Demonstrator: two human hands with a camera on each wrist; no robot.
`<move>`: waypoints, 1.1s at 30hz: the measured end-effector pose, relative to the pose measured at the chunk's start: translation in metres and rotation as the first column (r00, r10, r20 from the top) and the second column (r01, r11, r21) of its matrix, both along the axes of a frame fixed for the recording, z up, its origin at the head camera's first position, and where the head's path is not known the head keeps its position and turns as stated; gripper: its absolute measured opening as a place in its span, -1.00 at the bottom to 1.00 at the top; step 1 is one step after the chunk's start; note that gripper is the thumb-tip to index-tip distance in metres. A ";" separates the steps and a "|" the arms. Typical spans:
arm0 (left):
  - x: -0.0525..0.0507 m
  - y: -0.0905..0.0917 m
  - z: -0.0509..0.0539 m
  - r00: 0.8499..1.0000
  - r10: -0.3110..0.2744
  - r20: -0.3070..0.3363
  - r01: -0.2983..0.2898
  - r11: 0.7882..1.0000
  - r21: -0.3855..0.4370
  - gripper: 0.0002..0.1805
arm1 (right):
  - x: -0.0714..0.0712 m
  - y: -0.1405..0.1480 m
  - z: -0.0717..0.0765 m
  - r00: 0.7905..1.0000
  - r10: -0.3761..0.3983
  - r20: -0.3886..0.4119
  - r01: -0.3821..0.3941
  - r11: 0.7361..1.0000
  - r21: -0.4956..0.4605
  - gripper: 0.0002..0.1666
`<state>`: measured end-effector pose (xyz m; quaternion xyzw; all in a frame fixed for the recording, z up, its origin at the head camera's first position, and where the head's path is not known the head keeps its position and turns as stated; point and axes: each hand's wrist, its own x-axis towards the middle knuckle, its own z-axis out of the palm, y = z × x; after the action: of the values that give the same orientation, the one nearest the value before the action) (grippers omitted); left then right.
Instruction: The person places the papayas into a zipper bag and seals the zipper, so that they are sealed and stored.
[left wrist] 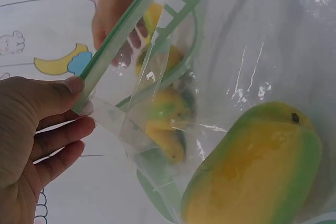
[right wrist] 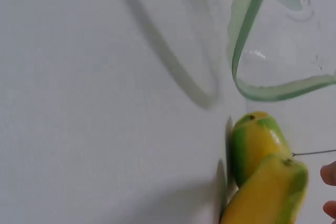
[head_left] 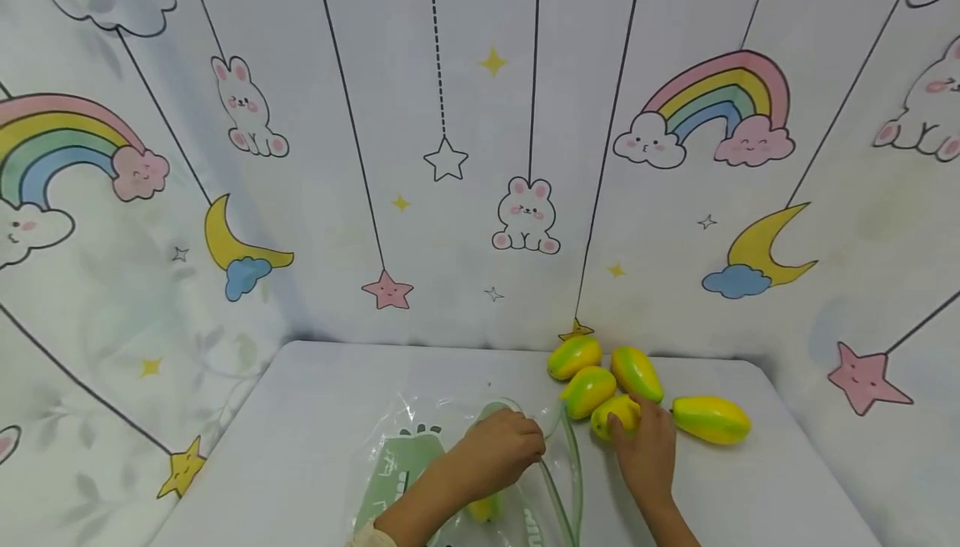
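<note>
In the head view my left hand (head_left: 498,455) is over a clear bag with green print (head_left: 401,468); the left wrist view shows thumb and finger of my left hand (left wrist: 47,124) pinching its green-edged rim (left wrist: 113,43). One yellow-green mango (left wrist: 257,169) lies inside the bag. My right hand (head_left: 647,451) has its thumb and fingers around a mango (head_left: 617,418) in the group right of the bag. In the right wrist view only fingertips (right wrist: 329,174) show at the edge, beside two mangoes (right wrist: 260,142).
Other mangoes stand close by: one at the back (head_left: 575,358), one beside it (head_left: 636,372), one in front (head_left: 588,391), and one apart on the right (head_left: 712,419). The bag's green handle (head_left: 573,464) extends along the white table (head_left: 300,414). A patterned wall rises behind.
</note>
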<state>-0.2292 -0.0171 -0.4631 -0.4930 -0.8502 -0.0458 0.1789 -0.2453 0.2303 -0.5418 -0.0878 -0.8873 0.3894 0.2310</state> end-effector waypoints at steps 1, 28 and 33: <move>0.000 0.000 0.000 1.000 -0.003 0.006 0.003 1.000 0.004 -0.96 | -0.001 0.003 0.000 1.000 -0.008 -0.024 0.009 1.000 0.030 -0.47; 0.009 0.001 -0.011 0.996 -0.012 0.093 0.010 1.000 0.029 -0.95 | -0.001 0.011 0.004 0.920 0.163 0.355 -0.065 0.960 -0.272 0.09; 0.008 0.000 -0.014 0.995 -0.023 0.092 0.017 0.998 0.064 -0.96 | 0.003 0.015 -0.004 0.915 0.119 0.386 0.063 0.901 -0.428 0.15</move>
<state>-0.2210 -0.0171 -0.4773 -0.4930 -0.8507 -0.0973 0.1541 -0.2423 0.2457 -0.5459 -0.2019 -0.8083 0.5529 0.0123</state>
